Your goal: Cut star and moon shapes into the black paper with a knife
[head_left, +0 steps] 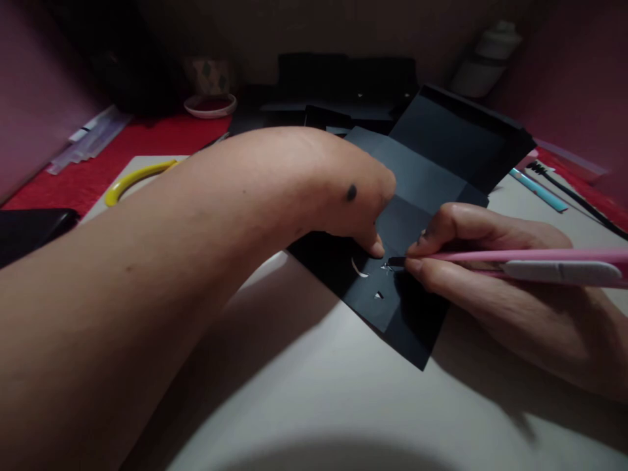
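Note:
A folded sheet of black paper [432, 163] lies on the pale work mat [314, 392], with small cut-out slits showing white near its front corner. My left hand [343, 190] reaches across from the left and presses its fingertips down on the paper beside the cuts. My right hand [490, 275] grips a pink craft knife [540, 261] like a pen, its tip on the paper just right of my left fingertips.
A yellow curved tool [132, 180] lies at the mat's far left edge. A small bowl [210, 104] and dark boxes [343, 82] stand at the back on the red surface. A teal pen [537, 190] and a black tool lie at far right. A black object [29, 229] sits left.

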`<state>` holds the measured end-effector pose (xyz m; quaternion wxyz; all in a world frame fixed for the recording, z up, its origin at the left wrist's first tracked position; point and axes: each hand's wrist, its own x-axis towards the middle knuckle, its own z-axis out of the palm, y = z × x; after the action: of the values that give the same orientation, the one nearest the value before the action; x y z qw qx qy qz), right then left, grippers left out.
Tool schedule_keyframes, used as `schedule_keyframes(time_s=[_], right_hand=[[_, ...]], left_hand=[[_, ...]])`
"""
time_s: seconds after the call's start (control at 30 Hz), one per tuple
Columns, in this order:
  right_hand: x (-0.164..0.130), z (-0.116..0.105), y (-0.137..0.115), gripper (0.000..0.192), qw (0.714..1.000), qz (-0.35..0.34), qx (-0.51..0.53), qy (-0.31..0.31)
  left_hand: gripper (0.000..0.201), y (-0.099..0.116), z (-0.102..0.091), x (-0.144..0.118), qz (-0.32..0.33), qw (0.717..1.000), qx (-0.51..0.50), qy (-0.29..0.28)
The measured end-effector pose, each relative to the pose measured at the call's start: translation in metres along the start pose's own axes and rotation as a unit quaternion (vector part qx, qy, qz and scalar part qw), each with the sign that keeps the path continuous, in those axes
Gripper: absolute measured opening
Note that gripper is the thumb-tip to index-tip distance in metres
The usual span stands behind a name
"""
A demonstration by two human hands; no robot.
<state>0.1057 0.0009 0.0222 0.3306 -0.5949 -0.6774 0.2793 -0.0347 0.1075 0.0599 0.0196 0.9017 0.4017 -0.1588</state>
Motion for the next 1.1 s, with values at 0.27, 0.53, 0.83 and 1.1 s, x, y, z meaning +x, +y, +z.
schedule_keyframes(time_s=[0.27,0.53,0.83,1.1], right_hand=[[-0.001,0.0,0.001,0.01,0.999,0.031,0.035,0.006],[-0.001,-0.001,0.003,0.012,1.0,-0.006,0.003,0.007],[0.0,-0.001,0.002,0.012,1.0,-0.006,0.015,0.001],[0.002,-0.006,0.001,0.009,0.999,0.003,0.018,0.049]], left_hand=[[0.075,-0.005,0.001,0.005,-0.001,1.0,0.012,-0.029],[0.074,-0.008,0.001,0.006,0.001,0.999,0.026,-0.028],[0.075,-0.006,0.0,0.008,-0.015,0.999,0.031,-0.038],[0.086,-0.023,0.013,0.001,0.043,0.999,0.004,-0.009]])
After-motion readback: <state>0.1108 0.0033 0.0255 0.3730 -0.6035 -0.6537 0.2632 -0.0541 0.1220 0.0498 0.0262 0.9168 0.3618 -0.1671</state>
